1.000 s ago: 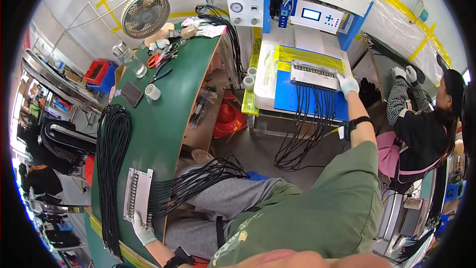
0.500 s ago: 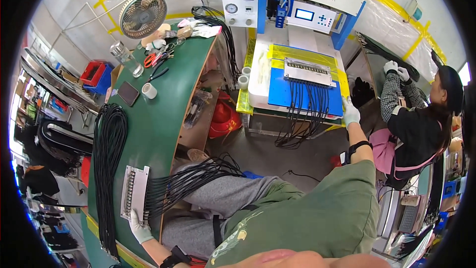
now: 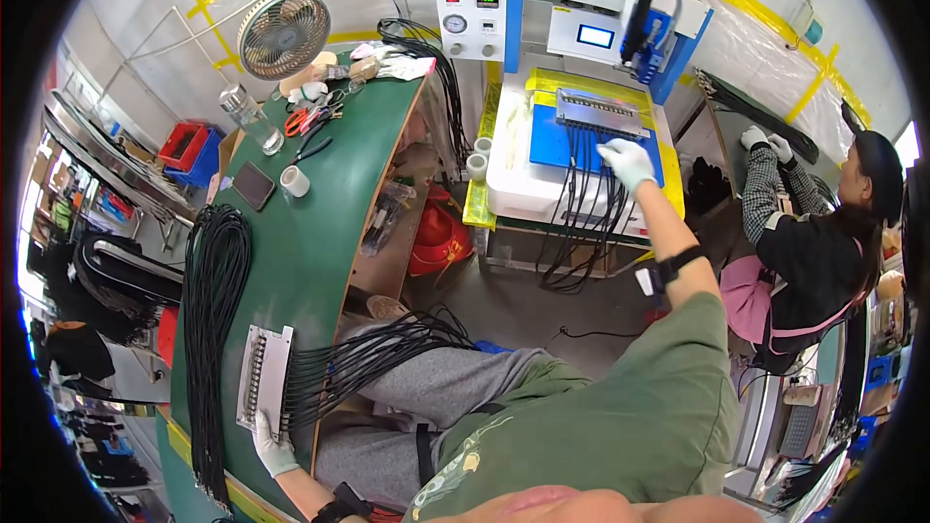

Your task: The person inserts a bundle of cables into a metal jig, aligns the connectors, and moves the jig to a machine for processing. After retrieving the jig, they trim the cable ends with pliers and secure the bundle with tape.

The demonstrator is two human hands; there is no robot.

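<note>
Two gloved hands work apart: left hand (image 3: 272, 447) grasping the cable fixture (image 3: 263, 378) to steady it, right hand (image 3: 628, 161) resting loosely open on hanging black cables (image 3: 586, 223).

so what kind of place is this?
Most likely a cable-assembly workshop. Bundles of black cables lie on a green bench, the left hand rests at a metal cable fixture, and the right hand reaches a bench machine.

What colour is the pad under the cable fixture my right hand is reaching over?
Blue. The pad lies beneath the metal fixture, beside your gloved right hand, in the head view.
</note>
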